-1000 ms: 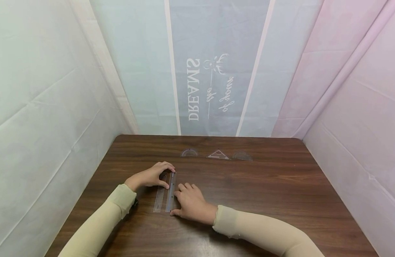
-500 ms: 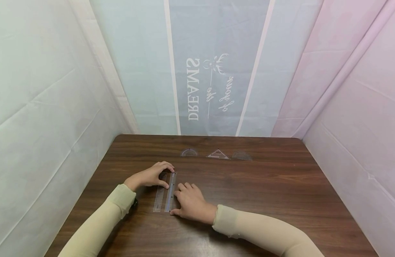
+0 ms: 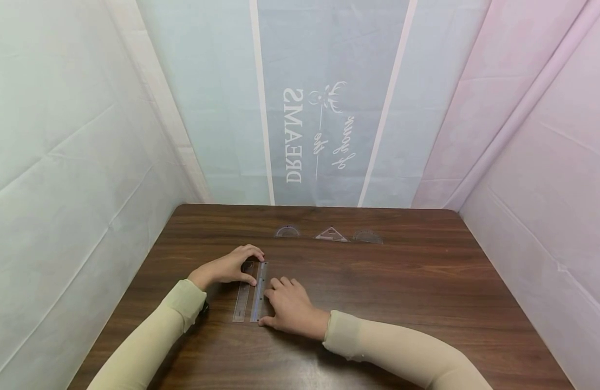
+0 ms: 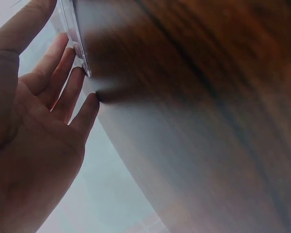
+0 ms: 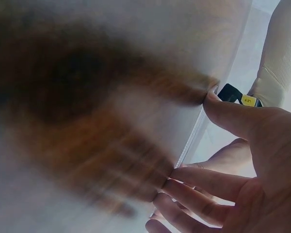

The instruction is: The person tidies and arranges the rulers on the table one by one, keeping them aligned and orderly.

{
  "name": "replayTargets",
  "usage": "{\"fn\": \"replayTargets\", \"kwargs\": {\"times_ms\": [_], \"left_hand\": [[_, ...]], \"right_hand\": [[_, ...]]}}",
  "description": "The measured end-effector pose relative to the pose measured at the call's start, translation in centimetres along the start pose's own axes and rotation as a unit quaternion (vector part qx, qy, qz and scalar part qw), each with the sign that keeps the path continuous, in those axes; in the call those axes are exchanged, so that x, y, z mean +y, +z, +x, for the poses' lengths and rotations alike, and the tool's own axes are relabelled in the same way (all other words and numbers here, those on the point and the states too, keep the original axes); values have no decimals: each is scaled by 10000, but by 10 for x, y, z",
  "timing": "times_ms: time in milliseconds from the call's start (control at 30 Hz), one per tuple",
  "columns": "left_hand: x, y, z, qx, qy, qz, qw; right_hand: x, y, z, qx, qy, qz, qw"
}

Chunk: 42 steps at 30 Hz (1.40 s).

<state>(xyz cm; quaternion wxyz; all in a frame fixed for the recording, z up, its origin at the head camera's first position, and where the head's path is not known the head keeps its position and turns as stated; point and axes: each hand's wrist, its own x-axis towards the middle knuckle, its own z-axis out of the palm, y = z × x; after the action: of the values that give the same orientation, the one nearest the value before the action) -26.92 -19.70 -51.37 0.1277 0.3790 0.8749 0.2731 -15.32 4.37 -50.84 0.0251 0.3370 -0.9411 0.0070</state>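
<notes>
Two clear rulers lie side by side, lengthwise, on the brown table. My left hand (image 3: 230, 266) reaches over the far part of the left ruler (image 3: 240, 307). Its fingertips are at the far end of the right ruler (image 3: 257, 306), and its thumb is by that ruler's left edge. In the left wrist view the fingers (image 4: 60, 87) are extended along the ruler (image 4: 79, 36). From the right, my right hand (image 3: 291, 309) touches the same ruler's edge with spread fingers, its thumb at the near end. The right wrist view shows fingertips along the thin ruler edge (image 5: 190, 141).
Toward the back of the table (image 3: 402, 292) lie a clear protractor (image 3: 287, 232), a clear set square (image 3: 331, 234) and a second protractor (image 3: 368, 236). A printed curtain (image 3: 329, 54) hangs behind the far edge, with pale cloth walls on both sides.
The far end of the right ruler has shifted very slightly to the right. My left fingertips have drawn back a little to the left; the right hand has stayed in place.
</notes>
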Motion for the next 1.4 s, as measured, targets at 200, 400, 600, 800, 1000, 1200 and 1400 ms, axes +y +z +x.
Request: {"fn": "replayTargets", "kwargs": {"times_ms": [200, 400, 600, 800, 1000, 1200, 1400], "left_hand": [[8, -5, -2, -88, -607, -156, 9980], [12, -7, 5, 74, -695, -73, 9975], [13, -10, 16, 312, -829, 59, 9961], [18, -14, 27, 495, -1108, 219, 9924], [20, -17, 43, 706, -1372, 431, 9871], [19, -20, 59, 577, -1459, 435, 9867], [22, -22, 74, 489, -1423, 570, 9870]], "right_hand": [[8, -1, 1, -179, -208, 278, 9992], [21, -5, 3, -268, -481, 737, 9958], [37, -8, 9, -168, -729, 942, 9927], [54, -11, 19, 42, -688, 1158, 9909], [75, -14, 34, 187, -582, 1323, 9893], [99, -10, 48, 211, -339, 1351, 9900], [120, -9, 61, 316, -68, 1431, 9892]]}}
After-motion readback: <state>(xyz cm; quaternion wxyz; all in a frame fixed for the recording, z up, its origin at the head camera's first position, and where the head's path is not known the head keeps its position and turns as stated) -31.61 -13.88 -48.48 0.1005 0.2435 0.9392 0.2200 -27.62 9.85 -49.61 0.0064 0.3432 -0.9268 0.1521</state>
